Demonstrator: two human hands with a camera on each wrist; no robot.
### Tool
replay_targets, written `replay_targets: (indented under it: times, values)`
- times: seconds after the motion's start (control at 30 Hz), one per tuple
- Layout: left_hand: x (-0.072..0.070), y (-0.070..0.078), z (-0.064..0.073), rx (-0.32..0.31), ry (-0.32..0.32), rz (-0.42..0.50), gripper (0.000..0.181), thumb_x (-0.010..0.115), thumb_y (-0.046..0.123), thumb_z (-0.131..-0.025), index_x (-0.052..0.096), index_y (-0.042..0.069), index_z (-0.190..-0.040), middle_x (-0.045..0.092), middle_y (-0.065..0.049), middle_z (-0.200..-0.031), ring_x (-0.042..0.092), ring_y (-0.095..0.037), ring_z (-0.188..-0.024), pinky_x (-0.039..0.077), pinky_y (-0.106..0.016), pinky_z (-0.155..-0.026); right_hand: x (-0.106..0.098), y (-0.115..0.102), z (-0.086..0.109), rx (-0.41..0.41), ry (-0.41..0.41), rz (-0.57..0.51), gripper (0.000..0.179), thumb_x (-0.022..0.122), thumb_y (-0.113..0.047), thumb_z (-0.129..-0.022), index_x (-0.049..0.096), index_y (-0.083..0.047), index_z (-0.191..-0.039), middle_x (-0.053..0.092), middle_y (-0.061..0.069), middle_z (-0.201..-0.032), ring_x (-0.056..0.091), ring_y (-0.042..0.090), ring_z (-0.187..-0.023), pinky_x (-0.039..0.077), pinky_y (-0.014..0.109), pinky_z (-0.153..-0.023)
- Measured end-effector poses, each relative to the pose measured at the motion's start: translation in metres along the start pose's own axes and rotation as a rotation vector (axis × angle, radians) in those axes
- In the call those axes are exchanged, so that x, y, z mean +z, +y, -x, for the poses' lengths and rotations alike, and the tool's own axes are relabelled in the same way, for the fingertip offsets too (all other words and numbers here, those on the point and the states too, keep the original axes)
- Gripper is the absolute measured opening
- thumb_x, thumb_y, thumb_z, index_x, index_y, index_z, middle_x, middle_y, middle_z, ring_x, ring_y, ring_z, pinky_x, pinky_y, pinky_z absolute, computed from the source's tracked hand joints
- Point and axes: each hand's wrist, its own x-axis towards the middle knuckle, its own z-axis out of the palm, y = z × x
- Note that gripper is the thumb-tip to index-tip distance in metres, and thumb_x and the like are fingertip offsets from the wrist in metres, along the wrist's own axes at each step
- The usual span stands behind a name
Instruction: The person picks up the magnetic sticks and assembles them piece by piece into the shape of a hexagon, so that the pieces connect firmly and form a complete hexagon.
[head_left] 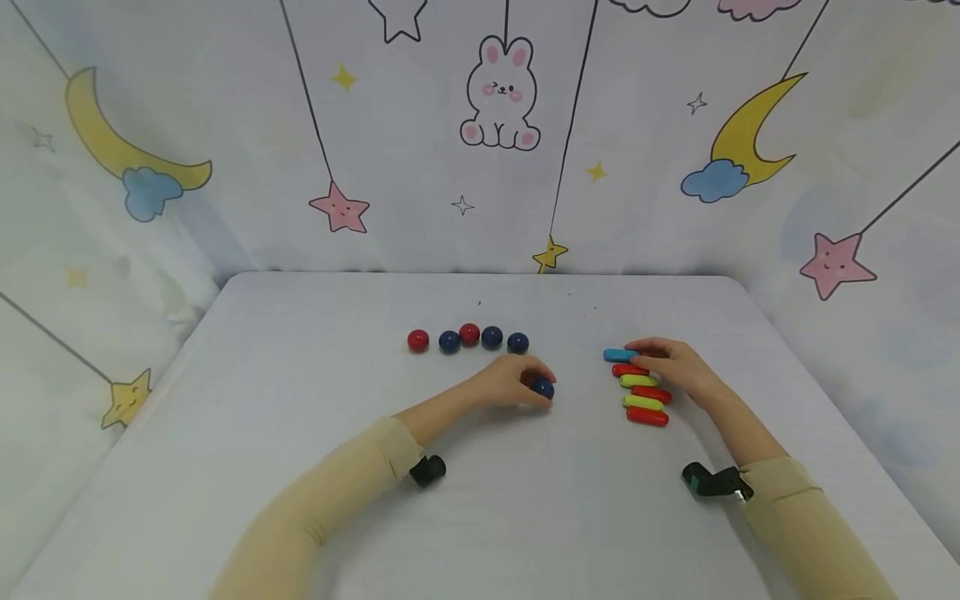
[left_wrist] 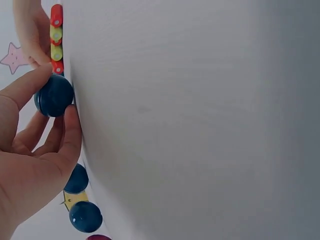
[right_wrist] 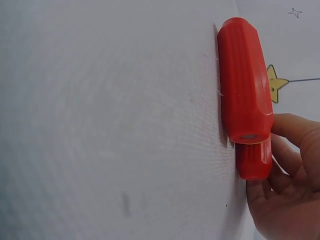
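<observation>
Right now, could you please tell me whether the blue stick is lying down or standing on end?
Lying down: in the head view, the blue stick stretches sideways, its right end at the right hand.

At five o'clock, navy is worn by the ball (head_left: pixel 543 389)! The row of balls (head_left: pixel 469 335) is coloured red, navy, red, navy, navy from nine towards three; the sticks (head_left: pixel 639 381), blue, red, lime, red, lime, red from twelve towards six. Yellow moons (head_left: pixel 738 125) are printed at ten and two.
</observation>
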Motion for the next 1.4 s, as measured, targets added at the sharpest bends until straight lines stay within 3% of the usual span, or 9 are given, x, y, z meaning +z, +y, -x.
replay_targets:
  times: [0.13, 0.5, 0.77, 1.1, 1.4]
  values:
    - [-0.002, -0.004, 0.013, -0.007, 0.005, 0.008, 0.038, 0.079, 0.023, -0.083, 0.067, 0.015, -0.118, 0.065, 0.005, -0.109, 0.055, -0.011, -0.096, 0.045, -0.022, -0.084, 0.0, -0.001, -0.001, -0.011, -0.004, 0.006, 0.049, 0.057, -0.031, -0.099, 0.049, -0.002, -0.138, 0.047, 0.024, -0.137, 0.042, 0.038, -0.12, 0.045, 0.035, -0.087]
    - [-0.012, -0.019, 0.057, -0.043, 0.038, 0.086, 0.036, 0.081, 0.026, -0.081, 0.068, 0.018, -0.114, 0.066, 0.009, -0.104, 0.059, -0.008, -0.098, 0.048, -0.023, -0.088, 0.0, 0.0, -0.001, -0.004, 0.002, 0.007, 0.049, 0.057, -0.033, -0.099, 0.05, -0.003, -0.138, 0.046, 0.024, -0.137, 0.042, 0.038, -0.12, 0.045, 0.041, -0.09]
    - [-0.017, -0.026, 0.087, -0.046, 0.049, 0.143, 0.035, 0.079, 0.024, -0.082, 0.068, 0.014, -0.114, 0.066, 0.006, -0.105, 0.06, -0.011, -0.099, 0.048, -0.025, -0.089, 0.0, 0.003, -0.002, -0.012, 0.0, 0.009, 0.05, 0.057, -0.033, -0.099, 0.05, -0.003, -0.138, 0.047, 0.024, -0.136, 0.042, 0.037, -0.119, 0.044, 0.036, -0.087]
    - [-0.024, -0.032, 0.118, -0.096, 0.069, 0.108, 0.032, 0.078, 0.024, -0.083, 0.068, 0.014, -0.112, 0.065, 0.007, -0.104, 0.059, -0.013, -0.099, 0.049, -0.029, -0.088, 0.0, 0.002, -0.003, -0.008, -0.004, 0.017, 0.05, 0.056, -0.033, -0.1, 0.05, -0.003, -0.138, 0.047, 0.023, -0.135, 0.043, 0.035, -0.117, 0.044, 0.032, -0.084]
    - [-0.031, -0.038, 0.14, -0.097, 0.105, 0.067, 0.032, 0.077, 0.026, -0.085, 0.069, 0.014, -0.113, 0.065, 0.006, -0.106, 0.059, -0.016, -0.1, 0.05, -0.032, -0.087, -0.001, 0.003, -0.003, -0.025, -0.011, 0.012, 0.049, 0.057, -0.03, -0.1, 0.05, -0.001, -0.138, 0.048, 0.024, -0.135, 0.043, 0.036, -0.119, 0.045, 0.031, -0.085]
